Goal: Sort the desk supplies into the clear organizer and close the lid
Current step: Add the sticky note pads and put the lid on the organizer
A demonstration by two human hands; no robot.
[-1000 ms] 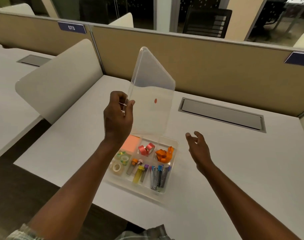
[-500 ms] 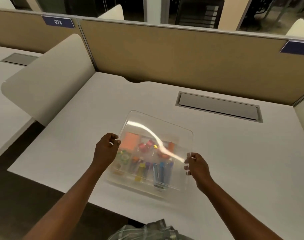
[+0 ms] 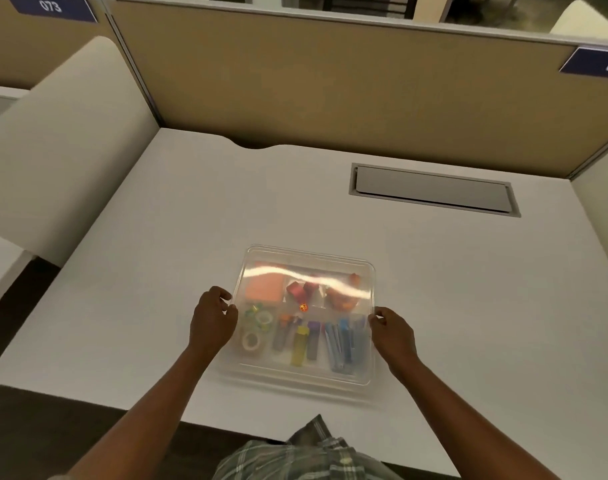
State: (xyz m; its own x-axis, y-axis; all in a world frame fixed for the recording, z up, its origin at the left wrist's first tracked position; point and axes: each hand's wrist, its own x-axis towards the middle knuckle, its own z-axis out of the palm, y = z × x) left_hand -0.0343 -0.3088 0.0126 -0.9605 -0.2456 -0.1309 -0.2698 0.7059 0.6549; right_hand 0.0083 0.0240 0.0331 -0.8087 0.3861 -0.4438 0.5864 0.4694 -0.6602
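Observation:
The clear organizer lies on the white desk near its front edge. Its transparent lid rests flat over it and catches a glare streak. Through the lid I make out an orange sticky pad, red tape rolls, an orange item, pale tape rolls and several coloured markers and pens. My left hand pinches the lid's left edge. My right hand pinches its right edge.
A grey cable hatch is set into the desk at the back right. A tan partition closes the back, and a cream curved divider stands on the left. The desk's front edge runs close to my body.
The lid was upright in my left hand alone. It has swung down flat over the organizer, my right hand has taken its right edge, and it now sits lower on the box.

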